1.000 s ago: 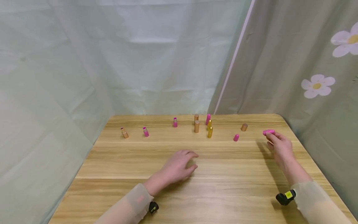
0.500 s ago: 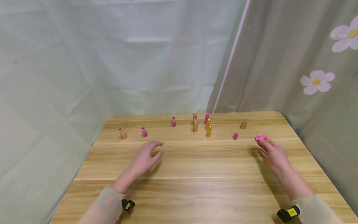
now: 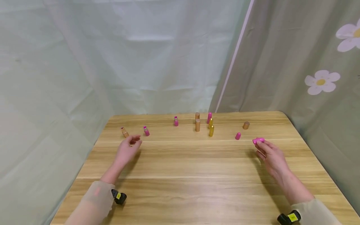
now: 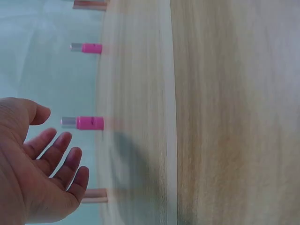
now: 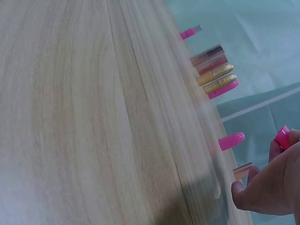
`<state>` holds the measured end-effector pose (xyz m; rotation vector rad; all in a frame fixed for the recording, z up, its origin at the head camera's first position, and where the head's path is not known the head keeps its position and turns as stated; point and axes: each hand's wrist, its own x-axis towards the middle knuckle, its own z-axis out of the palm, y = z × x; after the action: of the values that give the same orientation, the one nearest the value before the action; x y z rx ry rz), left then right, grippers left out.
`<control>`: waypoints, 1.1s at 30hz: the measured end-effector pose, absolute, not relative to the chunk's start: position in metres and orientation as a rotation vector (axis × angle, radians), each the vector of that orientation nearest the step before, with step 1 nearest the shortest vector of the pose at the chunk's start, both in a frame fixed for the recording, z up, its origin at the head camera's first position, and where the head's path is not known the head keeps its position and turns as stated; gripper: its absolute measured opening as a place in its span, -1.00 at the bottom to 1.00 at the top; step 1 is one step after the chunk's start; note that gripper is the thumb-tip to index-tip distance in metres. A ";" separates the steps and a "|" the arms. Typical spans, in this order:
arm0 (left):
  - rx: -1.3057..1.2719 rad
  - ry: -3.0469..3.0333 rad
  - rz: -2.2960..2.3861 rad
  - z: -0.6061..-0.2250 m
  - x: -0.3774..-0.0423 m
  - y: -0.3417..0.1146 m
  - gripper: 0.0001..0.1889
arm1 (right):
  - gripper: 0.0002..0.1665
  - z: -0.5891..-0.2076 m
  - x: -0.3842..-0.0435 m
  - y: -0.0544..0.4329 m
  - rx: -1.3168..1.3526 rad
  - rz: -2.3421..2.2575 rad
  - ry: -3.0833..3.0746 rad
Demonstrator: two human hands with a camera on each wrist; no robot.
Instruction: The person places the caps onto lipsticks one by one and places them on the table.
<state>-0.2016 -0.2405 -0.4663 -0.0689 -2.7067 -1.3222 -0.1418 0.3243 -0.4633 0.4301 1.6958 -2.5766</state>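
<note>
Pale curtains (image 3: pixel 157 62) hang behind a wooden table (image 3: pixel 197 168).

Right fingers (image 3: pixel 265 147) hide part of the pink cap (image 3: pixel 258 139); the head view's edge crops the upper flower (image 3: pixel 348 33).

A glossy pink cap (image 3: pixel 258 140) is being pinched, lying sideways and aloft, in the fingers of the right hand (image 3: pixel 275 160). Just beyond the left hand (image 3: pixel 126 151), a slim copper-coloured tube (image 3: pixel 125 132) is standing uncapped, and a pink tube (image 3: pixel 146 131) with a silver collar is standing upright near it, also uncapped.
</note>
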 end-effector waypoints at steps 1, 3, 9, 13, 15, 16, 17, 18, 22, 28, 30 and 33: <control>-0.050 -2.698 -1.333 -0.466 -0.204 -0.242 -0.55 | -0.89 -0.463 -0.142 0.324 0.427 -2.579 1.690; -0.009 -2.690 -1.349 -0.468 -0.207 -0.243 -0.52 | -0.89 -0.461 -0.142 0.324 0.424 -2.572 1.689; 0.070 -2.715 -1.378 -0.468 -0.222 -0.243 -0.43 | -0.89 -0.458 -0.141 0.327 0.453 -2.543 1.710; 0.089 -2.730 -1.368 -0.468 -0.231 -0.239 -0.40 | -0.89 -0.457 -0.141 0.328 0.447 -2.565 1.672; 0.101 -2.748 -1.347 -0.468 -0.235 -0.238 -0.39 | -0.88 -0.457 -0.142 0.327 0.437 -2.566 1.663; 0.105 -2.758 -1.340 -0.468 -0.237 -0.237 -0.38 | -0.88 -0.457 -0.142 0.326 0.430 -2.567 1.659; 0.107 -2.766 -1.326 -0.468 -0.238 -0.236 -0.38 | -0.88 -0.458 -0.143 0.325 0.424 -2.565 1.658; 0.110 -2.776 -1.310 -0.469 -0.239 -0.236 -0.37 | -0.88 -0.458 -0.143 0.324 0.418 -2.564 1.656; 0.129 -2.805 -1.251 -0.473 -0.249 -0.230 -0.36 | -0.86 -0.459 -0.142 0.324 0.396 -2.570 1.664; 0.193 -2.851 -1.125 -0.483 -0.259 -0.226 -0.42 | -0.83 -0.463 -0.141 0.324 0.373 -2.570 1.664; 0.208 -2.862 -1.082 -0.484 -0.261 -0.226 -0.43 | -0.85 -0.464 -0.140 0.323 0.374 -2.561 1.672; 0.225 -2.873 -1.025 -0.485 -0.262 -0.224 -0.44 | -0.87 -0.464 -0.140 0.322 0.386 -2.547 1.686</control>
<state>-0.2623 -0.2239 -0.4852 0.2247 -2.8729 -1.0250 -0.1404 0.3224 -0.4643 0.3858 1.6860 -2.5467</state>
